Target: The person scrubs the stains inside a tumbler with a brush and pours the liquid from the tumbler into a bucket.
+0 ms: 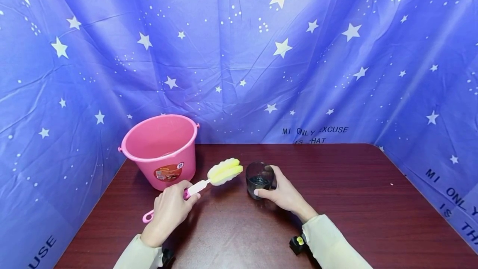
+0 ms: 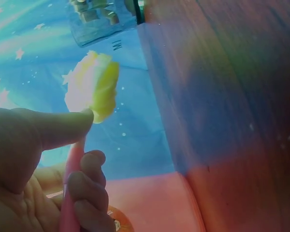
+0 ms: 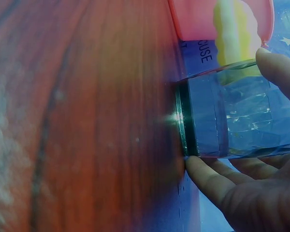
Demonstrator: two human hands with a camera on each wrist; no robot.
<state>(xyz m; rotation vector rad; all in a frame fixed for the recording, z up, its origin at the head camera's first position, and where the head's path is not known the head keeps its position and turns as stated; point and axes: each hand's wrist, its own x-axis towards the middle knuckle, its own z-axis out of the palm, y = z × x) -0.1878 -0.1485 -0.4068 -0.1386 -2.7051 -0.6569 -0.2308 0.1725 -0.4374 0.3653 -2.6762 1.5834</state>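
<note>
My left hand (image 1: 171, 206) grips the pink and white handle of a sponge bottle brush (image 1: 225, 172). The brush's yellow and white head points right, toward a dark clear glass cup (image 1: 259, 177), with a small gap between them. In the left wrist view, thumb and curled fingers wrap the pink handle below the sponge (image 2: 93, 87). My right hand (image 1: 281, 190) holds the cup from its right side, thumb in front. The right wrist view shows the glass cup (image 3: 232, 116) between thumb and fingers, its thick base close to the table.
A pink bucket (image 1: 186, 161) with an orange label stands at the back left of the dark red wooden table (image 1: 336, 202), just behind my left hand. Blue cloth with white stars (image 1: 231, 61) hangs around the table's back and sides.
</note>
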